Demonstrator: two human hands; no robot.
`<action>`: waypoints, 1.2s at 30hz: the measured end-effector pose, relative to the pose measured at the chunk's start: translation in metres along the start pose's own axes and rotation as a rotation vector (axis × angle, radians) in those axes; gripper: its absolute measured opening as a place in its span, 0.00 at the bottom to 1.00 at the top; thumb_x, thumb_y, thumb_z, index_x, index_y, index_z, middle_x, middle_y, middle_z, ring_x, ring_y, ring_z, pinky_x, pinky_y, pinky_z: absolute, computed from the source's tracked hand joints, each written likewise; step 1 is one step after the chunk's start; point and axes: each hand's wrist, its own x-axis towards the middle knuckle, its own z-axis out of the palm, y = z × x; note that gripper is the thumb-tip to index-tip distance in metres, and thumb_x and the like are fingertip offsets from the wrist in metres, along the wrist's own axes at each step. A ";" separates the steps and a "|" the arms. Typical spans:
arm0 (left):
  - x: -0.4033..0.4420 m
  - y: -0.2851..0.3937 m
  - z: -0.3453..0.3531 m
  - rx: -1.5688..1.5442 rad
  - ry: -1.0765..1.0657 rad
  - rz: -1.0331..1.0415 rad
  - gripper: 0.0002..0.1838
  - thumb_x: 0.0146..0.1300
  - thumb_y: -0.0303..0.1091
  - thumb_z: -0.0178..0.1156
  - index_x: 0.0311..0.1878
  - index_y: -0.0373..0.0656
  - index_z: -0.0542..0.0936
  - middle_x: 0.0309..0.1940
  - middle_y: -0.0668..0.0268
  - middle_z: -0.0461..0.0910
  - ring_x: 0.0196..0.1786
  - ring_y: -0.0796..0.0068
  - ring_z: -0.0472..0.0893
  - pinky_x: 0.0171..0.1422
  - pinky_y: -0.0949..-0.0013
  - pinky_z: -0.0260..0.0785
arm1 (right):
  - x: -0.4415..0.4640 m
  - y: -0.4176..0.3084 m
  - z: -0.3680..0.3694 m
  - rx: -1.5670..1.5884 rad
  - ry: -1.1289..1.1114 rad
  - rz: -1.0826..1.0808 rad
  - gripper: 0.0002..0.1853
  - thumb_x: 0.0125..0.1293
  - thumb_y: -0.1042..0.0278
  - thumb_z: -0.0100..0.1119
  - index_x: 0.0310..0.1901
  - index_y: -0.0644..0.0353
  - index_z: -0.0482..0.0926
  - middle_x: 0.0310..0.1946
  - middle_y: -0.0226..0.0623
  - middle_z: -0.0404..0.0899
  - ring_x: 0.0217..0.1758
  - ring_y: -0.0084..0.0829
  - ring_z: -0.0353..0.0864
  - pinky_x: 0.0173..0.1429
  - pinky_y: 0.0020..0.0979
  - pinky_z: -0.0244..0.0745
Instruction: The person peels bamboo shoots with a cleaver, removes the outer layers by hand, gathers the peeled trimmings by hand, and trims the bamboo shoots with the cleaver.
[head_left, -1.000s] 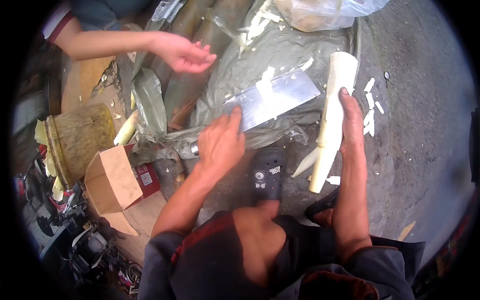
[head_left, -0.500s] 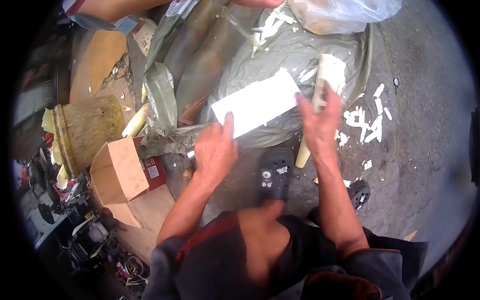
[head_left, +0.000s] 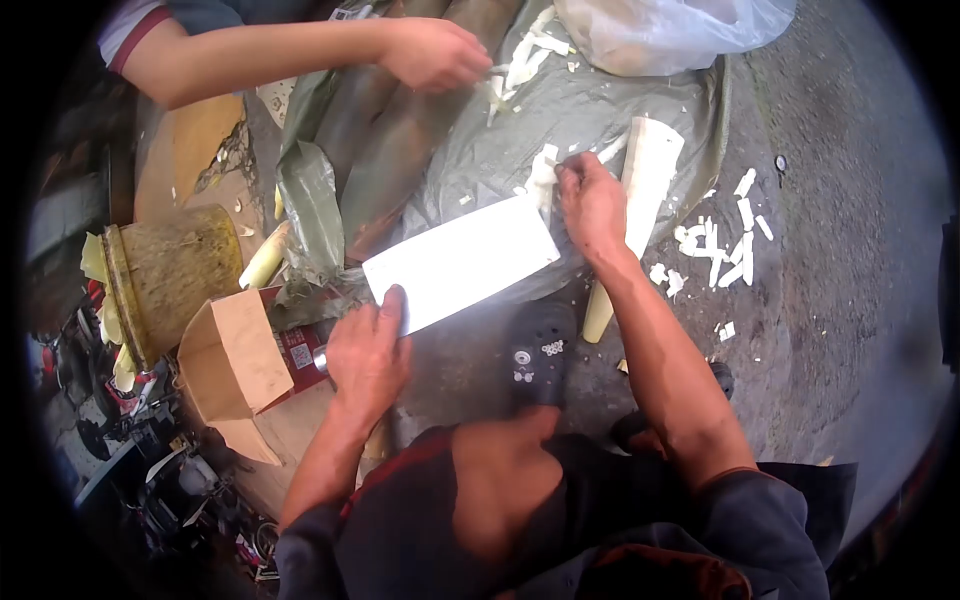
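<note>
My left hand (head_left: 368, 350) is wrapped round the handle of a wide cleaver (head_left: 465, 265), its thumb on the blade's near end. The bright blade lies flat above the ground, pointing right. My right hand (head_left: 592, 205) is closed, fingertips pinching at a white vegetable piece (head_left: 542, 172) just past the blade. Beside that hand lies a long, pale, peeled stalk (head_left: 652, 165), perhaps a bamboo shoot, its narrow yellowish end toward my feet. The pieces rest on a grey-green plastic sheet (head_left: 450, 160).
Another person's hand (head_left: 435, 55) reaches over white strips (head_left: 530, 50) at the top. A clear plastic bag (head_left: 680, 35) is top right. White scraps (head_left: 735, 245) lie on the ground to the right. A dirty yellow bucket (head_left: 180, 275) and an opened cardboard box (head_left: 235, 350) stand left.
The cleaver and my left hand have moved down and left. My right hand has moved left from the stalk to a white piece. The other person's hand has come farther into view.
</note>
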 end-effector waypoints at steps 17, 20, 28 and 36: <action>-0.018 -0.007 0.032 -0.284 -0.030 -0.397 0.29 0.49 0.27 0.66 0.60 0.40 0.77 0.41 0.49 0.82 0.43 0.45 0.82 0.49 0.51 0.75 | 0.034 -0.004 0.042 -0.102 0.106 -0.136 0.22 0.56 0.74 0.66 0.53 0.64 0.73 0.43 0.54 0.78 0.39 0.50 0.83 0.46 0.45 0.80; -0.022 -0.010 0.033 -0.301 0.005 -0.406 0.29 0.50 0.27 0.66 0.60 0.39 0.78 0.43 0.48 0.83 0.44 0.45 0.82 0.49 0.51 0.75 | 0.065 -0.011 0.030 0.146 0.115 -0.053 0.22 0.57 0.74 0.66 0.53 0.67 0.73 0.42 0.51 0.82 0.42 0.40 0.83 0.50 0.39 0.78; -0.021 -0.003 0.044 -0.359 0.005 -0.494 0.28 0.50 0.29 0.67 0.59 0.40 0.79 0.42 0.51 0.84 0.41 0.48 0.83 0.48 0.52 0.76 | 0.143 -0.058 -0.025 -0.320 0.128 -0.544 0.40 0.53 0.69 0.71 0.68 0.70 0.65 0.64 0.63 0.69 0.66 0.55 0.72 0.68 0.45 0.69; -0.011 -0.009 0.053 -0.221 -0.016 -0.492 0.30 0.50 0.29 0.67 0.61 0.41 0.77 0.36 0.54 0.81 0.39 0.48 0.81 0.45 0.50 0.74 | 0.194 -0.070 -0.034 -0.711 -0.219 -0.531 0.52 0.53 0.41 0.73 0.73 0.63 0.62 0.74 0.61 0.56 0.77 0.57 0.56 0.78 0.44 0.58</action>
